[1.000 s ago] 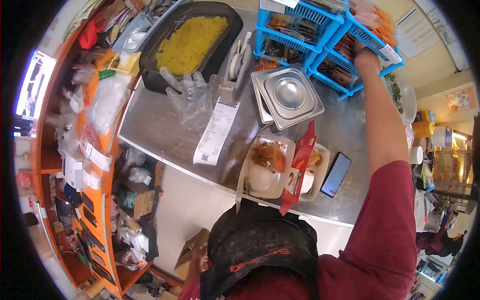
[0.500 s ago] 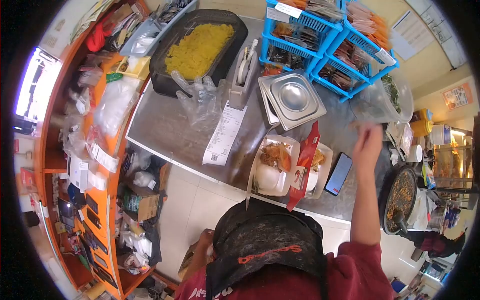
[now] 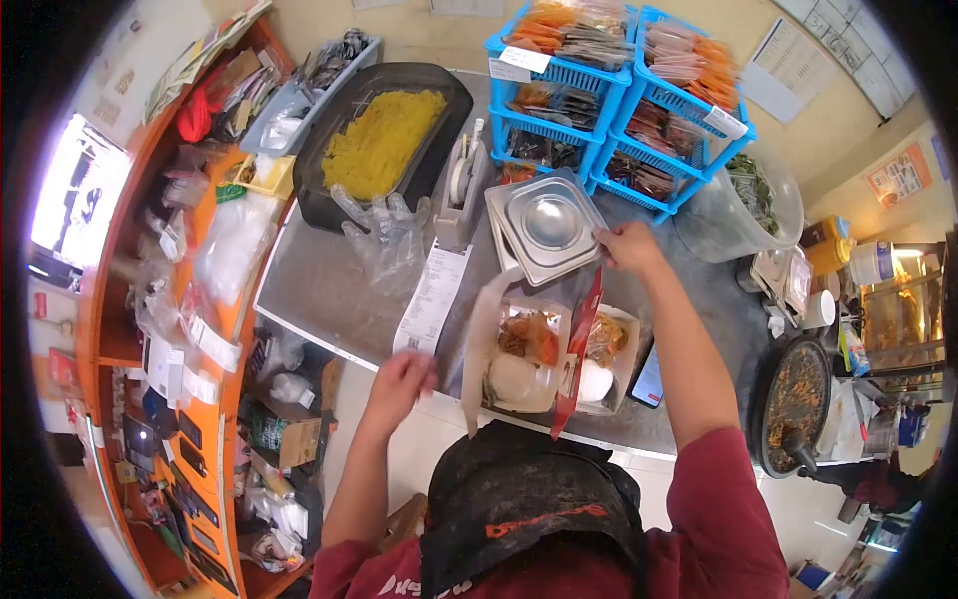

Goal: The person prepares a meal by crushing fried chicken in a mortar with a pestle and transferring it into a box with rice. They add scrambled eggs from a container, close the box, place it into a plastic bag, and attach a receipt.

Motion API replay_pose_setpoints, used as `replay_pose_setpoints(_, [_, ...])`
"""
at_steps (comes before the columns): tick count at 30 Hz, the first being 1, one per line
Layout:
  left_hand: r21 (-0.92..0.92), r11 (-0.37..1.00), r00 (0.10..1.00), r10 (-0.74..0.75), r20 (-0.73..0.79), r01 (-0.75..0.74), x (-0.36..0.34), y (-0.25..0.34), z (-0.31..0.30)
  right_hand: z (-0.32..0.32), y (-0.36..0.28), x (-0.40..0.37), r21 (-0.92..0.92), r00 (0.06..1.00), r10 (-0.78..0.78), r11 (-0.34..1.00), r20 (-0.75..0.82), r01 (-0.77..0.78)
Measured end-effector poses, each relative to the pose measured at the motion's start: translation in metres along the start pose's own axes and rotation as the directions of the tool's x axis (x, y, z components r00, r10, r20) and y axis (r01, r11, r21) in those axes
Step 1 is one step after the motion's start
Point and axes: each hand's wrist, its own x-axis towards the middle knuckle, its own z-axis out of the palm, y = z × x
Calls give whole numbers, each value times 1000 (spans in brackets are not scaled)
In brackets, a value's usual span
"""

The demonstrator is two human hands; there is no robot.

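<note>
My right hand [image 3: 627,247] touches or nearly touches the steel lid's [image 3: 544,222] corner, grip unclear; a bump could tip it into the open food boxes [image 3: 483,349] nearer me. My left hand [image 3: 402,384], curled, contents hidden, could snag the receipt [image 3: 431,299].

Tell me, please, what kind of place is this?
Probably the packing counter of a takeaway kitchen: open food boxes on the metal counter, a printed receipt beside them, and blue baskets filled with small packets.
</note>
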Motion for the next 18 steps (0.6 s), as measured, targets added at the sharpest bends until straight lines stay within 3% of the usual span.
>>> replay_pose_setpoints(2, [-140, 990, 997, -26, -71, 16, 37, 54, 28, -8, 2, -14, 268, 997, -20, 963, -70, 38])
replay_pose_setpoints(3, [-109, 994, 997, 8, -83, -17, 62, 64, 39, -11, 4, -22, 390, 995, -27, 919, -100, 64])
replay_pose_setpoints(6, [-64, 996, 983, 57, -177, -69, 133, 80, 79, -12, 25, -36, 823, 995, -21, 560, -102, 97])
replay_pose_setpoints(8, [248, 968, 954, 107, -280, -36, 198, 55, 98, -22, 38, -51, 848, 989, 47, 522, -138, 94])
replay_pose_setpoints(9, [306, 952, 975, 84, -204, -18, 198, 77, 102, -27, 43, -62, 860, 985, 81, 502, -154, 93])
replay_pose_setpoints(11, [420, 908, 998, 23, -56, 3, 193, 111, 106, -37, 55, -86, 950, 987, 93, 296, -134, 101])
replay_pose_setpoints(12, [358, 934, 996, 43, -73, -14, 196, 111, 107, -38, 65, -97, 977, 988, 98, 186, -123, 103])
replay_pose_setpoints(14, [234, 971, 991, 84, -101, -59, 201, 107, 110, -32, 92, -113, 991, 987, 132, 100, -97, 84])
replay_pose_setpoints(17, [284, 908, 925, 355, -138, -307, 193, 98, 104, -15, 139, -130, 998, 976, 212, 52, -43, 33])
replay_pose_setpoints(18, [311, 904, 926, 350, -140, -294, 186, 105, 101, -10, 147, -131, 999, 970, 243, 49, -22, 10])
